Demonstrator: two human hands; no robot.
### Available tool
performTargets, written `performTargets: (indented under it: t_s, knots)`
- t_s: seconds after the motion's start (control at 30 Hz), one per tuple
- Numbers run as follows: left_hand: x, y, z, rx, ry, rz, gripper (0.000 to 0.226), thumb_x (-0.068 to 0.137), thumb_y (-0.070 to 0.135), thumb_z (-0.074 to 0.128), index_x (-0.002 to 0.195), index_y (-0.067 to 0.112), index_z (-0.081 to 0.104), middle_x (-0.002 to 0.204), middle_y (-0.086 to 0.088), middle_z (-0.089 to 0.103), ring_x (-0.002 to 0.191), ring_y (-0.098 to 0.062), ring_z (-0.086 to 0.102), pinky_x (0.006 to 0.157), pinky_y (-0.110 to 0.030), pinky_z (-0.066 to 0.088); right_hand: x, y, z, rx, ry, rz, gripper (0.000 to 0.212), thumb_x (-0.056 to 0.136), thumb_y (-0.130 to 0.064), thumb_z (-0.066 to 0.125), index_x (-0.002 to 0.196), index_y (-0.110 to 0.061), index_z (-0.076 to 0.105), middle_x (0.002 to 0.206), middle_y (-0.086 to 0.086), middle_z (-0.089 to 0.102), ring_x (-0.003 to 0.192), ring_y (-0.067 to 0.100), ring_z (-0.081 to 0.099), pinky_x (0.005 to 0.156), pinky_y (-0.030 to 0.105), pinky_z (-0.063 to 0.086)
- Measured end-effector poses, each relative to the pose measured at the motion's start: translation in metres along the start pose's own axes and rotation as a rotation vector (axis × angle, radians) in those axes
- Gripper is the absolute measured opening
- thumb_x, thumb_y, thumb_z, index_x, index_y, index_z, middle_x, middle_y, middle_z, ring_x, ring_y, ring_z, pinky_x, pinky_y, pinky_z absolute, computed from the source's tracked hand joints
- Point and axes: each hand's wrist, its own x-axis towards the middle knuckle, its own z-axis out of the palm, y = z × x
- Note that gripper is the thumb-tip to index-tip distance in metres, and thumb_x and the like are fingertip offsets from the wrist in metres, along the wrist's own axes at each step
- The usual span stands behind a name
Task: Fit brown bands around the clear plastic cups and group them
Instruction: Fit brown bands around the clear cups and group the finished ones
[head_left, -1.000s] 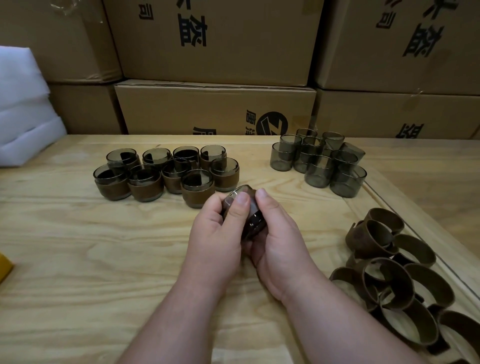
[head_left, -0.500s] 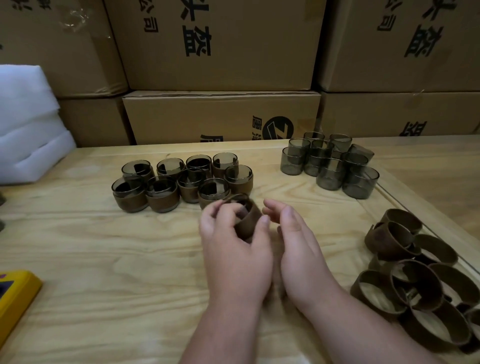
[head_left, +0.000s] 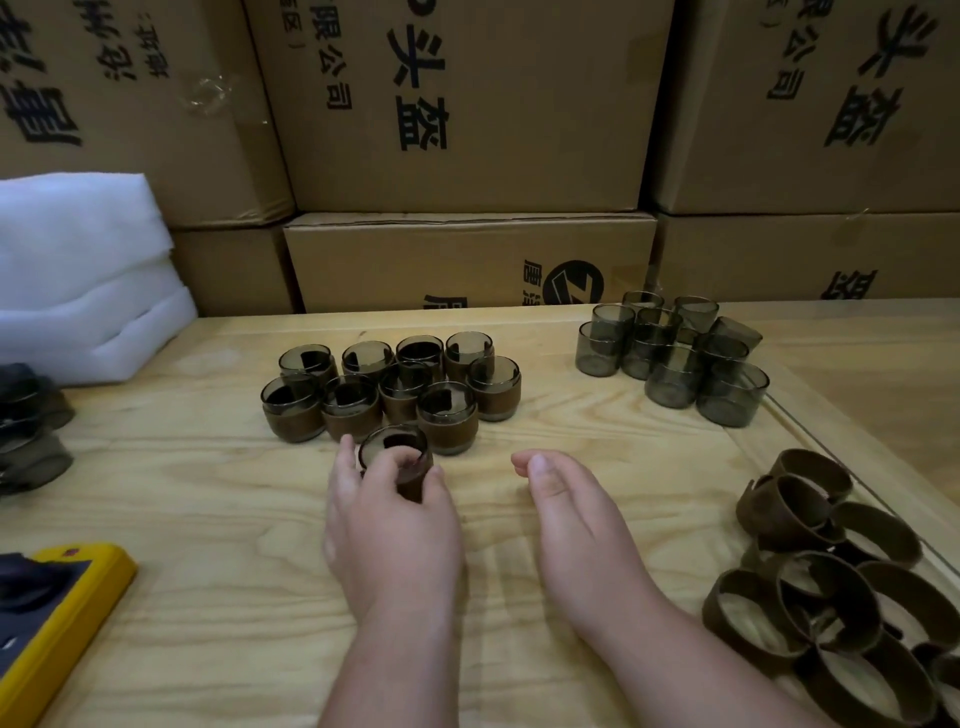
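Note:
My left hand (head_left: 387, 525) grips a banded cup (head_left: 396, 453) upright on the wooden table (head_left: 208, 493), just in front of a cluster of several banded cups (head_left: 395, 389). My right hand (head_left: 571, 512) hovers to the right, fingers relaxed and holding nothing. Several bare smoky clear cups (head_left: 675, 358) stand grouped at the back right. A heap of loose brown bands (head_left: 831, 582) lies at the right edge.
Stacked cardboard boxes (head_left: 467, 156) wall off the back of the table. White foam sheets (head_left: 83, 275) sit at the back left, dark items (head_left: 26, 426) at the left edge, and a yellow device (head_left: 57, 613) at the front left.
Both hands held the cup a second ago. My right hand has let go and drawn right; my left hand has carried the banded cup forward to the group's front.

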Motion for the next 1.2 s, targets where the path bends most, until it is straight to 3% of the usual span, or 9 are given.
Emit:
performTargets:
  t_s: [0.07,0.13,0.27,0.33,0.63,0.73,0.93,1.1,1.2]
  knots:
    - [-0.003,0.002,-0.001,0.039,0.041,0.006,0.037,0.087,0.031,0.074,0.12,0.042,0.059,0.164,0.0,0.029,0.149,-0.028,0.027,0.12,-0.047,0.026,0.0,0.0,0.0,-0.055,-0.007,-0.031,0.034,0.099,-0.056,0.038,0.097,-0.036,0.065,0.106,-0.026,0.064,0.106,-0.013,0.053,0.085,0.006,0.039]
    - [-0.007,0.005,-0.003,0.001,0.139,-0.043,0.046,0.083,0.027,0.076,0.122,0.037,0.053,0.148,-0.007,0.04,0.137,-0.035,0.034,0.112,-0.048,0.032,0.0,0.0,0.001,-0.143,-0.034,-0.05,0.023,0.104,-0.048,0.042,0.108,-0.039,0.064,0.113,-0.025,0.061,0.113,-0.007,0.053,0.098,0.018,0.043]
    - [-0.014,0.006,-0.004,-0.126,0.115,0.024,0.022,0.083,0.018,0.07,0.099,0.025,0.056,0.092,0.002,0.064,0.096,-0.032,0.062,0.088,-0.047,0.051,-0.004,-0.001,0.0,-0.291,-0.085,-0.088,0.041,0.1,-0.052,0.041,0.131,-0.033,0.06,0.127,-0.019,0.057,0.125,0.004,0.049,0.11,0.033,0.043]
    - [-0.021,0.009,-0.007,-0.137,0.058,0.008,0.019,0.085,0.017,0.066,0.099,0.027,0.058,0.087,0.007,0.065,0.092,-0.028,0.064,0.085,-0.044,0.052,-0.007,-0.001,-0.002,-0.328,-0.093,-0.101,0.043,0.1,-0.052,0.042,0.133,-0.031,0.059,0.129,-0.017,0.057,0.127,0.006,0.048,0.111,0.033,0.042]
    - [-0.04,0.003,-0.012,0.121,-0.155,0.066,0.06,0.083,0.029,0.059,0.142,0.025,0.055,0.124,-0.008,0.07,0.122,-0.032,0.058,0.105,-0.046,0.048,-0.031,-0.01,-0.009,-0.695,-0.238,-0.178,0.044,0.102,-0.042,0.035,0.133,-0.025,0.06,0.139,-0.007,0.058,0.135,0.015,0.046,0.12,0.038,0.031]
    - [-0.043,0.002,-0.012,0.314,-0.28,0.185,0.067,0.088,0.035,0.058,0.153,0.026,0.044,0.162,-0.001,0.04,0.15,-0.025,0.034,0.122,-0.044,0.029,-0.044,-0.007,-0.018,-0.784,-0.311,-0.187,0.049,0.102,-0.039,0.033,0.145,-0.026,0.052,0.16,-0.005,0.043,0.15,0.016,0.031,0.127,0.037,0.016]
    - [-0.051,-0.007,-0.018,0.657,-0.438,0.234,0.071,0.097,0.058,0.027,0.163,0.032,0.021,0.173,0.003,0.009,0.159,-0.023,0.004,0.127,-0.049,0.004,-0.064,-0.008,-0.027,-0.839,-0.345,-0.166,0.053,0.103,-0.045,0.027,0.153,-0.033,0.041,0.169,-0.007,0.026,0.157,0.013,0.017,0.128,0.037,0.006]
    - [-0.055,-0.013,-0.026,0.703,-0.462,0.258,0.071,0.098,0.064,0.021,0.163,0.037,0.012,0.173,0.005,0.001,0.159,-0.022,-0.002,0.127,-0.049,0.001,-0.073,-0.014,-0.028,-0.863,-0.375,-0.158,0.052,0.105,-0.046,0.026,0.153,-0.033,0.041,0.17,-0.004,0.024,0.158,0.015,0.015,0.128,0.039,0.006]
    - [-0.055,-0.012,-0.026,0.71,-0.454,0.274,0.072,0.098,0.065,0.019,0.163,0.037,0.011,0.173,0.004,0.001,0.159,-0.023,-0.002,0.127,-0.05,0.002,-0.061,-0.033,-0.038,-0.899,-0.488,-0.114,0.044,0.103,-0.043,0.038,0.138,-0.027,0.059,0.154,0.0,0.05,0.145,0.026,0.042,0.122,0.045,0.031]
